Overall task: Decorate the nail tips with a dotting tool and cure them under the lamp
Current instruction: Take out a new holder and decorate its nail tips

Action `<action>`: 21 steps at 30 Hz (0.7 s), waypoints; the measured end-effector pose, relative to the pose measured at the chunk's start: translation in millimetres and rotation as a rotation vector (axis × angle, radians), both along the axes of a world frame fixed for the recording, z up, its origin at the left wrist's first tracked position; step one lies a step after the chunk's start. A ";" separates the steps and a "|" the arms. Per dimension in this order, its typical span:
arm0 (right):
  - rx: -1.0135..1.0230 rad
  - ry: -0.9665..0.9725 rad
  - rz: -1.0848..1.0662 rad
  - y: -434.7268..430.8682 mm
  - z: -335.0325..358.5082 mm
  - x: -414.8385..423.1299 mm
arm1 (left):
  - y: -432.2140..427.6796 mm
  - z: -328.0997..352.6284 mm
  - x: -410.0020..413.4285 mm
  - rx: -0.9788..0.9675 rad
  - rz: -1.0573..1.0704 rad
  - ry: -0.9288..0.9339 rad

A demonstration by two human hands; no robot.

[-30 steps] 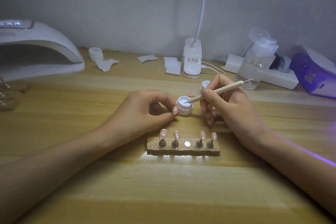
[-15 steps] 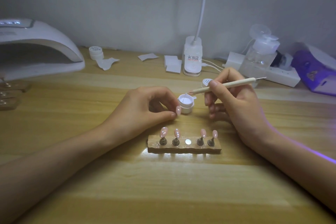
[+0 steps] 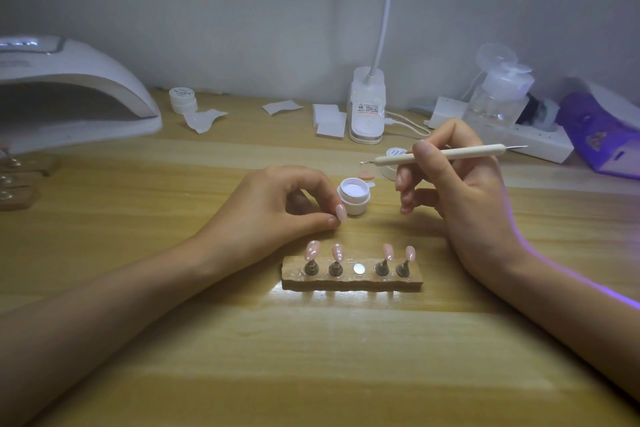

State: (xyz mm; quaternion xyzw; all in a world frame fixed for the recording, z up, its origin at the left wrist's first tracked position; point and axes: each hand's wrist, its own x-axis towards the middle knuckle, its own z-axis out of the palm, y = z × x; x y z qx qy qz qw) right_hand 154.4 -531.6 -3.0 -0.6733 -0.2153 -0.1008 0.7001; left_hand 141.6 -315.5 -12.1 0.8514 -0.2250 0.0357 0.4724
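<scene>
One nail tip (image 3: 341,212), apparently, sits pinched in left hand (image 3: 277,211).

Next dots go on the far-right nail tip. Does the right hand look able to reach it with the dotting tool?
Probably yes: the right hand holds the dotting tool raised close behind the far-right nail tip, with nothing standing between them.
</scene>
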 end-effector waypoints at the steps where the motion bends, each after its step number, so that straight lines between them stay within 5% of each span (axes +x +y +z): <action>1: -0.002 0.008 -0.002 0.1 0.1 0.1 | 0.0 -0.3 0.0 0.001 -0.007 0.004; 21: 0.052 0.150 0.142 3.7 -0.4 -9.5 | 0.4 -1.6 1.6 0.017 0.000 0.015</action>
